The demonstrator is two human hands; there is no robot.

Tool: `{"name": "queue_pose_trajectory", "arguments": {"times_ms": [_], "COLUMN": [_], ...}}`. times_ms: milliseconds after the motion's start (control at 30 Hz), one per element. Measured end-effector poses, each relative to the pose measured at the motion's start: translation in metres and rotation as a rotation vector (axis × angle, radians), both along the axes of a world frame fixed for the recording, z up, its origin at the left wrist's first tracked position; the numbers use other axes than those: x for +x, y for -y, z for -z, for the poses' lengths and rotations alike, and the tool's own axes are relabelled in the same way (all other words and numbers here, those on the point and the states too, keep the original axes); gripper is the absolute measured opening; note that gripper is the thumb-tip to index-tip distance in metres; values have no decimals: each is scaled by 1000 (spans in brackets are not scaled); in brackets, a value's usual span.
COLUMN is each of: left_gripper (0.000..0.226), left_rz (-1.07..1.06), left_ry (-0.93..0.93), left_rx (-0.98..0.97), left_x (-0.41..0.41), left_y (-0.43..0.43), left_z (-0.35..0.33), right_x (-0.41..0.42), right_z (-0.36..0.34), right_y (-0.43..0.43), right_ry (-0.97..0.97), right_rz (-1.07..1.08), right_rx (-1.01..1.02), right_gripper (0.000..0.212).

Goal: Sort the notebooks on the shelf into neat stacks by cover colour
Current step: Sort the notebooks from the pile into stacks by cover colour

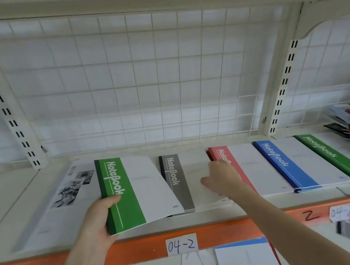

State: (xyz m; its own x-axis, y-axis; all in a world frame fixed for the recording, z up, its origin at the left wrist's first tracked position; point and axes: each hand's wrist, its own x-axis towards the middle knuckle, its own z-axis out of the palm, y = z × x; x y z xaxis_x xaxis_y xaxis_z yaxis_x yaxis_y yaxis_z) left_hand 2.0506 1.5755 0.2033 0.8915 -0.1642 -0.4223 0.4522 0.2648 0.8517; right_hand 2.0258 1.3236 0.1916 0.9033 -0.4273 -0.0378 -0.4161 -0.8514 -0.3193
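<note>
Green card at the spine is pinched by the left hand (98, 218), thumb on top and fingers hidden beneath, so that a green notebook (128, 192) is held tilted off the shelf (185, 222), its long axis running front to back. The green stack (332, 156) lies at the row's far end. Outward from it come the blue stack (291, 163), red stack (254, 165) and grey stack (176, 178), with the held notebook beyond all three. The right hand (224, 177), fingers loosely apart and gripping nothing discernible, is laid where grey meets red, and is judged nearer the green stack.
</note>
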Motion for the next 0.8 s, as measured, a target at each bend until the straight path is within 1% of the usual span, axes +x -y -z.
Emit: {"name": "queue_pose_trajectory", "arguments": {"times_ms": [167,233,267,300,367,400,433,467,533,600,700,800], "left_gripper": [23,24,25,25,25,24,23,22,23,23,22,28], "left_rz": [50,81,99,121,170,189,207,227,271,285,334,428], "left_ry": [20,40,47,53,67,73,78,85,111,130,193,319], "left_rx": [24,41,47,47,41,42,43,48,50,49,80,140], "left_x": [1,2,2,0,-4,-6,-8,-11,-18,-24,-35,-46], "left_y": [6,13,18,24,41,51,62,73,98,126,171,219], "left_z": [-1,-1,-1,-1,-3,-2,-3,-4,-6,-6,-6,-2], "right_x": [-8,-12,-14,-16,-24,-29,-34,-39,-49,-58,-76,-97], "right_z": [-2,-7,-10,-13,-21,-24,-24,-23,-20,-19,-19,-19], "right_y": [0,3,5,7,10,13,16,22,37,57,94,134], "right_ry": [-13,56,100,122,84,54,33,29,60,116,177,247], "right_rz": [-55,-75,-73,-56,6,25,23,12,7,66,187,270], "right_rx": [-119,-65,30,183,593,765,873,923,910,858,809,718], "right_gripper": [32,32,29,26,28,29,29,26,16,12,15,22]}}
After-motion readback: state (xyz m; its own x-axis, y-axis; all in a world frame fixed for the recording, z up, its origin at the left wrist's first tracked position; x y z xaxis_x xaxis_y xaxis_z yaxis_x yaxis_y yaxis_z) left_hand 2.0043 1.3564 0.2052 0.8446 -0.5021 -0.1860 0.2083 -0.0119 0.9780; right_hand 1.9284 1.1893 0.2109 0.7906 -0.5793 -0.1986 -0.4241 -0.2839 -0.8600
